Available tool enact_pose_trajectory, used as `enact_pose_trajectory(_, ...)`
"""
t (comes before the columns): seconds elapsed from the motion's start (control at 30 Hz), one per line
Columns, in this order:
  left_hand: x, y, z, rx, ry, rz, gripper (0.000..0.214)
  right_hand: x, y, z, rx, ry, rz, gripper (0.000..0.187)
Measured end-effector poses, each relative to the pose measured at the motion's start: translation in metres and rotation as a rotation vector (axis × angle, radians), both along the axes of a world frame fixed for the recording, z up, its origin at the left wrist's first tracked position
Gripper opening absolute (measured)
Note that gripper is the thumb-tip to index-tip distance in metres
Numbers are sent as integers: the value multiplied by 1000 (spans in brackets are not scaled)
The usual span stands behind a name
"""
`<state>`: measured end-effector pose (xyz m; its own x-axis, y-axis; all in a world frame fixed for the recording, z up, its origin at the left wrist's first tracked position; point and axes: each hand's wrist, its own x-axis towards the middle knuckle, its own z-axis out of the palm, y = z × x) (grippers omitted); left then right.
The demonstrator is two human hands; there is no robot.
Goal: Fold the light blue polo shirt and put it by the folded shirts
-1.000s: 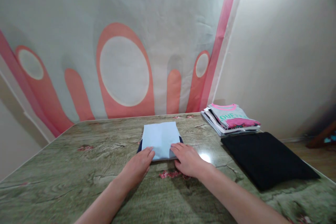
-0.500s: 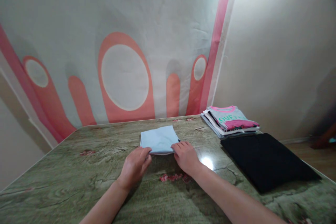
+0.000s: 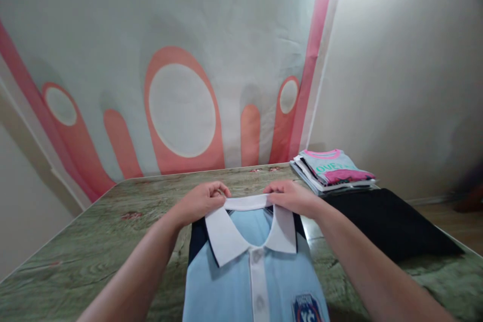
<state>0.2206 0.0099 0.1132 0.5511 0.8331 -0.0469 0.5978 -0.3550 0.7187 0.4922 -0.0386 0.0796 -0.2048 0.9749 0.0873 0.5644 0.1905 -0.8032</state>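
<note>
A light blue polo shirt (image 3: pixel 241 276) with a white collar, dark blue shoulders and a badge on the chest lies face up on the green marbled table (image 3: pixel 113 241). My left hand (image 3: pixel 202 200) pinches the left end of the collar at the far edge. My right hand (image 3: pixel 290 196) pinches the right end of the collar. Both hands are closed on the fabric. The shirt's lower part runs off the bottom of the view.
A stack of folded shirts (image 3: pixel 334 171), the top one grey with pink trim, sits at the table's far right corner. A folded black garment (image 3: pixel 388 229) lies beside it on the right. A pink and white patterned wall hanging (image 3: pixel 181 85) stands behind the table.
The shirt was folded small, its plain back up, with my hands at its near edge. Now it lies turned over, front up, and both hands grip the collar.
</note>
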Motion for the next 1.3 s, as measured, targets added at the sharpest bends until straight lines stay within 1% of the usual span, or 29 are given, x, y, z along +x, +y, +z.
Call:
enact_pose_trajectory(0.03, 2, 11, -17, -51, 33, -15, 30, 1, 13, -19, -84, -3, 4, 25)
enact_pose_trajectory(0.07, 5, 22, -36, -64, 85, -12, 30, 1, 25, -38, -114, -33, -13, 26)
enact_pose_trajectory(0.13, 9, 38, -70, 10, 153, 61, 28, 3, 45, -71, -67, -124, -94, 27)
enact_pose_trajectory(0.17, 10, 43, -84, 42, 173, 97, 28, 4, 50, -83, -47, -150, -130, 29)
enact_pose_trajectory(0.23, 11, 44, -102, 127, 184, 192, 30, 6, 51, -98, 10, -185, -221, 32)
enact_pose_trajectory(0.3, 10, 32, -112, 261, 179, 242, 37, 7, 39, -104, 129, -223, -292, 32)
enact_pose_trajectory(0.33, 9, 21, -116, 355, 182, 217, 42, 6, 29, -105, 217, -259, -294, 32)
enact_pose_trajectory(0.37, 9, 7, -120, 457, 199, 156, 46, 3, 17, -106, 308, -309, -265, 34)
enact_pose_trajectory(0.4, 10, -8, -124, 561, 227, 61, 52, -1, 3, -108, 392, -371, -206, 37)
enact_pose_trajectory(0.43, 10, -24, -129, 642, 271, -46, 57, -6, -11, -111, 442, -437, -122, 41)
enact_pose_trajectory(0.5, 12, -53, -141, 715, 350, -209, 65, -18, -36, -117, 426, -528, 31, 51)
enact_pose_trajectory(0.57, 11, -71, -152, 710, 393, -266, 66, -27, -53, -124, 358, -554, 96, 58)
enact_pose_trajectory(0.6, 8, -74, -156, 696, 401, -257, 65, -29, -58, -127, 335, -551, 104, 59)
enact_pose_trajectory(0.63, 3, -74, -159, 679, 401, -215, 65, -27, -60, -129, 326, -539, 91, 58)
enact_pose_trajectory(0.67, -5, -71, -161, 661, 394, -147, 65, -24, -61, -131, 333, -518, 56, 57)
enact_pose_trajectory(0.7, -14, -66, -161, 638, 379, -49, 63, -18, -61, -131, 350, -490, -2, 55)
enact_pose_trajectory(0.77, -35, -54, -156, 554, 348, 151, 56, -1, -59, -131, 378, -424, -170, 48)
enact_pose_trajectory(0.8, -45, -49, -151, 479, 344, 210, 51, 7, -59, -131, 371, -394, -251, 44)
enact_pose_trajectory(0.83, -53, -46, -146, 389, 351, 207, 46, 13, -60, -130, 346, -370, -309, 40)
enact_pose_trajectory(0.9, -59, -43, -136, 230, 374, 194, 43, 19, -61, -128, 272, -339, -349, 35)
enact_pose_trajectory(0.97, -52, -45, -128, 131, 421, 177, 44, 15, -61, -123, 206, -310, -360, 38)
enact_pose_trajectory(1.03, -36, -46, -124, 118, 472, 163, 45, 7, -55, -118, 135, -268, -391, 43)
enact_pose_trajectory(1.1, -19, -44, -123, 147, 495, 149, 43, 2, -45, -112, 9, -201, -412, 43)
enact_pose_trajectory(1.17, -7, -40, -124, 176, 478, 146, 37, 3, -35, -107, -130, -89, -368, 39)
enact_pose_trajectory(1.23, -1, -36, -125, 181, 419, 140, 30, 5, -29, -105, -230, 41, -286, 31)
enact_pose_trajectory(1.3, 0, -35, -126, 171, 310, 168, 28, 6, -31, -106, -235, 134, -247, 23)
